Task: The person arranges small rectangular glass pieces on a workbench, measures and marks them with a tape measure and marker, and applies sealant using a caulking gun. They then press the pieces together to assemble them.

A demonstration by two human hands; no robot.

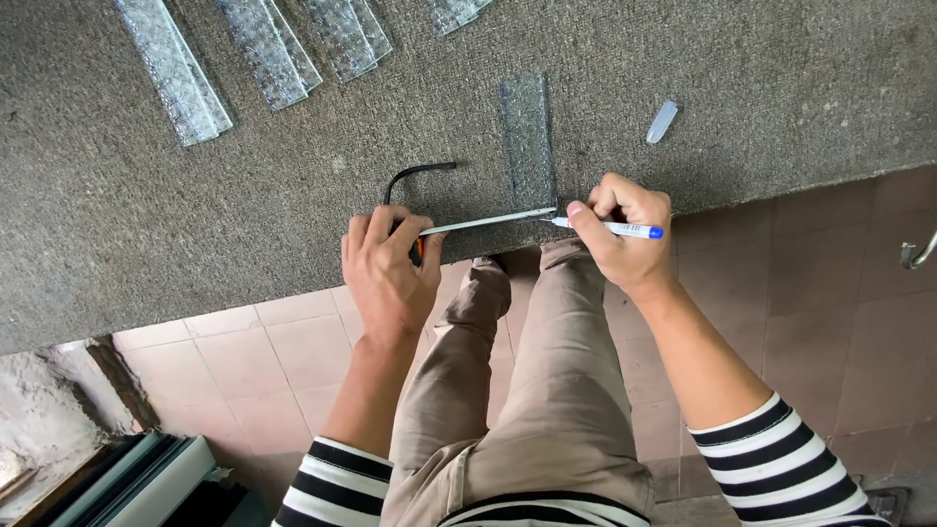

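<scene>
The left hand (388, 268) grips a tape measure (418, 244), its blade (488, 221) across the near end of a glass strip (528, 141) on the carpet (293, 195); the right hand (620, 234) pinches a pen (610, 228), tip at the strip's near end

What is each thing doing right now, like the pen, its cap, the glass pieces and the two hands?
Pen: uncapped, held in the right hand, tip at the near end of the glass strip.
Pen cap: off, lying alone on the carpeted table.
Glass strip: flat, near the table edge.
Metal ruler: flat, crossing the strip's near end.
Left hand: pressing down on the ruler's handle end.
Other glass strips: lying flat, untouched.
</scene>
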